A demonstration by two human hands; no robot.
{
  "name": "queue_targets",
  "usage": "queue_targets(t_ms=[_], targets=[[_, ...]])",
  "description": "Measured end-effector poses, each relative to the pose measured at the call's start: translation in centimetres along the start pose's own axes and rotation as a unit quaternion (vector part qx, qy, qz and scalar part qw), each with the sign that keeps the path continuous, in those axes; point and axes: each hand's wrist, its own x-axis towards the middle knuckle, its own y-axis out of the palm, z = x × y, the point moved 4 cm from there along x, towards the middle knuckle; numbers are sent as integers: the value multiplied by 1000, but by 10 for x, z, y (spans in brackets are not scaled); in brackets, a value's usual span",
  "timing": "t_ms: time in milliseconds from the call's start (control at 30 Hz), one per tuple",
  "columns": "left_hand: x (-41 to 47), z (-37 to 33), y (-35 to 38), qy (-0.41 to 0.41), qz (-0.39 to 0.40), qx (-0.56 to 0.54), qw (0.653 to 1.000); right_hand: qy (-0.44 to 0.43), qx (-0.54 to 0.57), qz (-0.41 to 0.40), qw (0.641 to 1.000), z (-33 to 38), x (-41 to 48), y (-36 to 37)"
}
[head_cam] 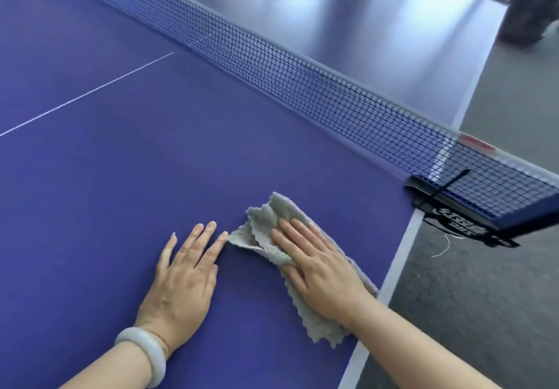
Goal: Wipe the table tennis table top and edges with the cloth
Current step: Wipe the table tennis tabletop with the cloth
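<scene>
Right hand (320,270), fingers flat, presses the grey cloth (266,211) on the blue bench (121,177); left hand (184,279) rests spread beside it; steady overlapping strokes would likely wipe best.

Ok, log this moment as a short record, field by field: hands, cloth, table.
table: blue, white lines
net: stretched across the table
cloth: grey, crumpled, near the table's right edge
right hand: flat, fingers straight, pressing the cloth
left hand: flat on the table, index tip at the cloth's corner, contact unclear
bracelet: pale, on the left wrist
</scene>
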Motion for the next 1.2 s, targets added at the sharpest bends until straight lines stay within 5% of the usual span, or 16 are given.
queue_targets(t_ms=[67, 167, 300, 767, 933, 1033, 1100, 1200], targets=[[0, 0, 0, -6, 7, -8, 1000, 68, -18, -24, 997, -67, -15, -22], [1, 0, -1, -22, 5, -25, 999, 290, 4, -67, 955, -145, -28, -43], [0, -4, -1, -23, 2, -18, 1000, 400, -24, -98, 911, -118, -27, -22], [-6, -15, -4, -48, 20, -5, 999, 213, 35, -18, 976, 76, -34, 34], [-67, -36, -17, -139, 11, -166, 976, 203, 137, 6, 970, 127, -69, 38], [-126, -43, -39, -234, 33, -337, 911, 212, 272, 15, 939, 170, -90, 28], [-159, -49, -49, -308, 97, -485, 813, 226, 341, 15, 912, 195, -104, 13], [-192, -73, -77, -307, 136, -683, 649, 230, 363, 20, 903, 226, -122, -9]])
